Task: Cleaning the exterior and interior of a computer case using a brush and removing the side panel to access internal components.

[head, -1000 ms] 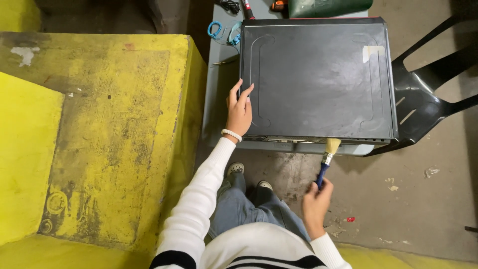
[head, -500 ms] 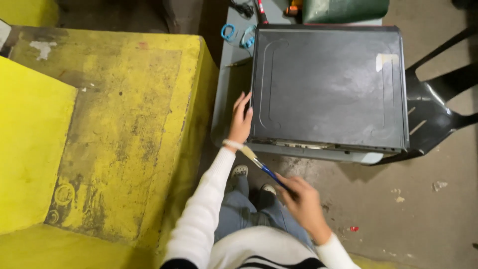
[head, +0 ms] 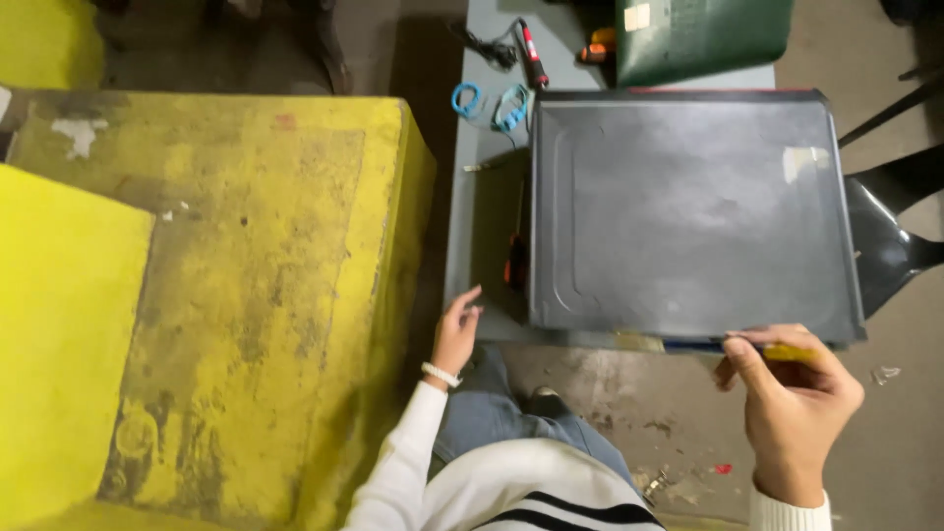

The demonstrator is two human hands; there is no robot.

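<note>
paintbrush (head: pixel 733 343) is lying gripped in the right hand (head: pixel 792 403) against the black case (head: pixel 688 216) edge; left hand (head: pixel 455 334) is hovering open beside the tabletop (head: pixel 482 197).

Beside a worn yellow block (head: pixel 226 295), the right hand (head: pixel 792 408) pinches a paintbrush (head: pixel 733 344) along the near edge of a dark metal case (head: pixel 688 211), the left hand (head: pixel 455 334) open at the grey table (head: pixel 482 197) edge.

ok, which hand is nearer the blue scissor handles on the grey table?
Left. The left hand sits at the table's near-left edge, below the blue scissor handles. The right hand holds a paintbrush at the black case's near-right edge, farther away.
</note>
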